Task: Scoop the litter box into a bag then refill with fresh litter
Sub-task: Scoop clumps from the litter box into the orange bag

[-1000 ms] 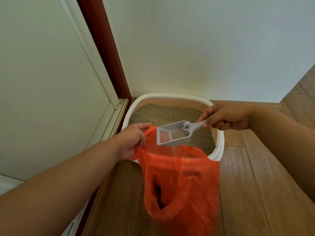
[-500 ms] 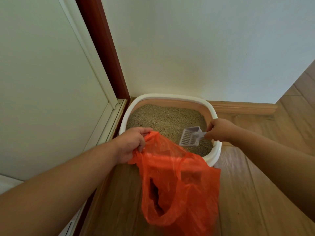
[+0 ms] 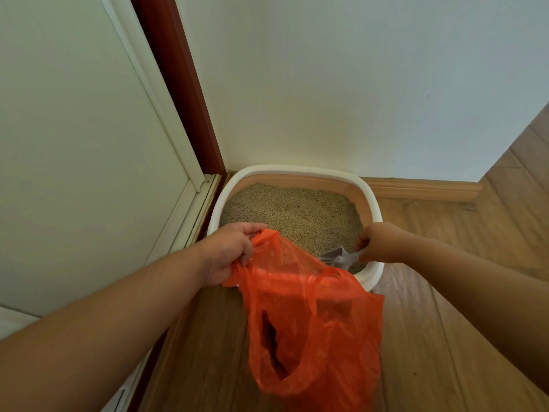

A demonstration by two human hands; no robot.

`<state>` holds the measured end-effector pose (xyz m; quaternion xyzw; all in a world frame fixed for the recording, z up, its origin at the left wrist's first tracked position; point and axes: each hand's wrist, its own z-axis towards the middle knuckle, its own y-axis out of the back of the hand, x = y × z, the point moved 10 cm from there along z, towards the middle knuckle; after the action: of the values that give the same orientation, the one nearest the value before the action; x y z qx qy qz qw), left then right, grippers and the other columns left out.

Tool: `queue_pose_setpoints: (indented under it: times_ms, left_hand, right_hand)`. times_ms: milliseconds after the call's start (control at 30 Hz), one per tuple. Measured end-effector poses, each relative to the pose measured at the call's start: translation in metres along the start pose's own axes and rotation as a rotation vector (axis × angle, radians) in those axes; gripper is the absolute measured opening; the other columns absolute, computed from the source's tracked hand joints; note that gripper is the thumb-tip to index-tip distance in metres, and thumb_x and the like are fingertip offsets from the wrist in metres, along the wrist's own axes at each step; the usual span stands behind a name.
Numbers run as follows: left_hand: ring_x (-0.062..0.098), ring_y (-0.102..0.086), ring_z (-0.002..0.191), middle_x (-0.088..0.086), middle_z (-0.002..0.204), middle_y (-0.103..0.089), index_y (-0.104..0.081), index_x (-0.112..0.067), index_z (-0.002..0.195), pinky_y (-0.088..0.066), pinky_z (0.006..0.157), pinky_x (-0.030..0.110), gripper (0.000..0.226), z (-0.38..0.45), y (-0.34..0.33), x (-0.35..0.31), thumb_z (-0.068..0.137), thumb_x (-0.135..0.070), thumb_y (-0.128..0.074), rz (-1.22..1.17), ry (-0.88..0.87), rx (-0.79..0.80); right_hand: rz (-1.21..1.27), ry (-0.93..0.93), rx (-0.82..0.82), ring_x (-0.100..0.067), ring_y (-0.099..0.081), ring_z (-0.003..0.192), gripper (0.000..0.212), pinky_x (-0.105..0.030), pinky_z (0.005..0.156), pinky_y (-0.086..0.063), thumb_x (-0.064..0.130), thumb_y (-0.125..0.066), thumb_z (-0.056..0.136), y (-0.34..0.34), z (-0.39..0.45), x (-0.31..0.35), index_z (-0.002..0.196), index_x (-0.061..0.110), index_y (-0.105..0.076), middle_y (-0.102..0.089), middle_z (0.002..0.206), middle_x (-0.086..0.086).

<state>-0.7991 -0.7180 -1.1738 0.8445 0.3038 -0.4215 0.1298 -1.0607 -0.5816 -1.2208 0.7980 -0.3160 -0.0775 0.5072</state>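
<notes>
Head view: litter box (image 3: 368, 191) on wood floor (image 3: 445, 337), in corner against white wall (image 3: 341, 84), filled with tan litter (image 3: 291, 212). Right hand (image 3: 378, 246) grip clamped on grey scoop (image 3: 337, 258), low at near rim. Left hand (image 3: 230, 251) grip pinching orange bag (image 3: 312, 322), which hangs over box's near edge, hiding scoop front. Door frame (image 3: 178, 84) left.

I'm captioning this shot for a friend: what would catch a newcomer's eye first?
The bright orange bag hanging in the middle foreground, its edge gripped by the left hand. Behind it, in the corner, sits the white litter box, where the right hand holds a grey scoop low over the litter.
</notes>
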Motion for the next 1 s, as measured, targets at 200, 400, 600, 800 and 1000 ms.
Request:
queue_pose_setpoints:
  times_ms: [200,400,600,800,1000]
  left_hand:
    - [0.017,-0.065,0.057,0.014,0.119,-0.064,-0.06,-0.017,0.139,-0.046,0.044,0.028,0.093,-0.001,-0.002,-0.001,0.066,0.032,-0.029,0.006,0.007,-0.008]
    - [0.02,-0.065,0.065,0.017,0.121,-0.063,-0.062,-0.019,0.135,-0.047,0.047,0.03,0.091,-0.002,-0.003,-0.003,0.066,0.031,-0.031,0.02,0.011,-0.019]
    - [0.026,-0.065,0.075,0.016,0.131,-0.059,-0.058,-0.024,0.139,-0.048,0.046,0.03,0.086,-0.008,-0.007,-0.008,0.073,0.027,-0.039,0.169,0.028,0.001]
    - [0.029,-0.065,0.1,0.005,0.134,-0.055,-0.046,-0.039,0.149,-0.062,0.071,0.037,0.087,-0.031,-0.02,-0.047,0.077,0.007,-0.063,0.846,0.012,0.002]
    - [0.026,-0.067,0.101,0.008,0.119,-0.069,-0.063,-0.018,0.137,-0.055,0.082,0.036,0.053,-0.069,-0.03,-0.075,0.086,-0.02,-0.077,1.709,0.149,0.023]
  right_hand:
    - [-0.382,0.027,0.009,-0.015,-0.064,0.095,0.021,-0.035,0.086,-0.057,0.04,-0.07,0.085,-0.001,0.0,0.003,0.103,0.031,-0.076,-0.07,0.099,0.007]
    - [0.0,0.207,-0.097,-0.016,-0.066,0.083,0.038,-0.038,0.079,-0.057,0.06,-0.058,0.092,0.02,-0.019,0.059,0.088,0.025,-0.071,-0.071,0.086,0.004]
    - [-0.237,0.272,0.237,-0.014,-0.065,0.097,0.056,-0.03,0.085,-0.051,0.037,-0.079,0.082,-0.015,-0.037,0.1,0.135,0.024,-0.063,-0.069,0.108,0.008]
    - [-0.144,0.304,0.16,-0.018,-0.066,0.094,0.025,-0.035,0.087,-0.054,0.02,-0.063,0.091,0.034,-0.064,0.136,0.113,0.021,-0.075,-0.074,0.103,0.002]
    - [0.079,0.181,-0.03,-0.014,-0.061,0.078,0.016,-0.032,0.075,-0.051,0.016,-0.062,0.092,0.123,-0.114,0.14,0.088,0.024,-0.075,-0.071,0.089,0.003]
